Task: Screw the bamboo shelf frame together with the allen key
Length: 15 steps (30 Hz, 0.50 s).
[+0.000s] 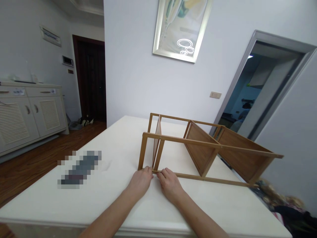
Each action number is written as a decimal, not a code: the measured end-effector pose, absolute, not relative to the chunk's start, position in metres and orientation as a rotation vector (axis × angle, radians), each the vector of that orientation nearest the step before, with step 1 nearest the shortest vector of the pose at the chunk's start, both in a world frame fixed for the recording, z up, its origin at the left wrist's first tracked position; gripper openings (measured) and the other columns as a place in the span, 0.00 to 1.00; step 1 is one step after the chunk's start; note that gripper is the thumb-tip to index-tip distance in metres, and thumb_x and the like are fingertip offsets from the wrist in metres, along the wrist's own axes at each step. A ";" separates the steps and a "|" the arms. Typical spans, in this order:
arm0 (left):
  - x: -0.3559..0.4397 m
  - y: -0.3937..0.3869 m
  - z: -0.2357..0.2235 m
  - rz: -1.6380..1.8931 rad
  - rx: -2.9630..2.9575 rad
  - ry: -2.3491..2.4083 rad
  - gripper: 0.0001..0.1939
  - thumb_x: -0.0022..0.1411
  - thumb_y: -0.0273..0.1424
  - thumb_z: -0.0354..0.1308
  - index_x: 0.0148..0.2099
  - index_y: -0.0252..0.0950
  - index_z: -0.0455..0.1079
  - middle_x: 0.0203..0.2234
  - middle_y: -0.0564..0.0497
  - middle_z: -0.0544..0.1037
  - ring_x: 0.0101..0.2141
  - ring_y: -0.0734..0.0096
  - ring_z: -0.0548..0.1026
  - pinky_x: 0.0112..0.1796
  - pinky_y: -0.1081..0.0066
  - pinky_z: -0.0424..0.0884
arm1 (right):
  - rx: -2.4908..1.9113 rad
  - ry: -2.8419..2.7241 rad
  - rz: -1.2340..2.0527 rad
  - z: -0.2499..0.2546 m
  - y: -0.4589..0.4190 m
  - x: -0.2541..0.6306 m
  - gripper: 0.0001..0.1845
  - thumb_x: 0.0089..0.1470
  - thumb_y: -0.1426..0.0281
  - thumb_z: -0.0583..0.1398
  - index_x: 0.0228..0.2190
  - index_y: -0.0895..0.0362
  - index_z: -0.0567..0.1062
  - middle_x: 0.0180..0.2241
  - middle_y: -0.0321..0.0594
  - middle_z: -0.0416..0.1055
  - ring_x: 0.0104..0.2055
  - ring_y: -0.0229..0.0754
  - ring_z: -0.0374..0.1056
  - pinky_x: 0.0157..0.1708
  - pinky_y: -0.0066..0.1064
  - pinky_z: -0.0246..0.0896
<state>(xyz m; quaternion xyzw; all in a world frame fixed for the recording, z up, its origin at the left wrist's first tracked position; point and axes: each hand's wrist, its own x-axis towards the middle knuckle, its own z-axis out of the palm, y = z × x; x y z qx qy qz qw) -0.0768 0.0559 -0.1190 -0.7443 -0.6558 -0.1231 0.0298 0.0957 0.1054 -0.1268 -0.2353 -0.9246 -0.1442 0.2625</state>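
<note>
A wooden rack (203, 145) with three shelves lies on its side on the white table (119, 155). My left hand (140, 181) rests on the table with its fingers curled against the rack's near lower corner. My right hand (169, 184) is just beside it, fingers curled and pinching at the bottom rail close to the same corner. Both hands touch the rack's lower rail where the first shelf meets it. Whatever small thing the fingertips hold is hidden.
A blurred dark object (79, 168) lies on the table to the left. A white cabinet (27, 112) stands at the far left, and a dark door (90, 79) behind. An open doorway (260, 96) is at the right; clutter (282, 201) sits off the table's right edge.
</note>
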 end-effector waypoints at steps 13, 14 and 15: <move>-0.078 0.053 -0.114 -0.424 -2.298 -2.088 0.13 0.70 0.30 0.50 0.53 0.35 0.68 0.44 0.44 0.77 0.42 0.60 0.79 0.39 0.66 0.73 | -0.737 -2.558 -0.222 -0.124 0.106 0.095 0.13 0.51 0.85 0.56 0.33 0.56 0.72 0.33 0.40 0.68 0.35 0.42 0.62 0.33 0.31 0.55; -0.078 0.053 -0.113 -0.432 -2.297 -2.095 0.13 0.70 0.30 0.50 0.53 0.35 0.68 0.44 0.44 0.77 0.42 0.60 0.79 0.39 0.66 0.73 | -0.739 -2.554 -0.210 -0.123 0.106 0.095 0.13 0.51 0.85 0.55 0.33 0.56 0.72 0.33 0.41 0.67 0.35 0.42 0.62 0.33 0.31 0.55; -0.079 0.053 -0.113 -0.440 -2.296 -2.102 0.13 0.70 0.30 0.51 0.53 0.35 0.69 0.45 0.44 0.77 0.42 0.60 0.79 0.39 0.66 0.73 | -0.738 -2.551 -0.197 -0.123 0.106 0.096 0.13 0.52 0.85 0.55 0.33 0.56 0.72 0.34 0.41 0.67 0.36 0.41 0.62 0.33 0.30 0.56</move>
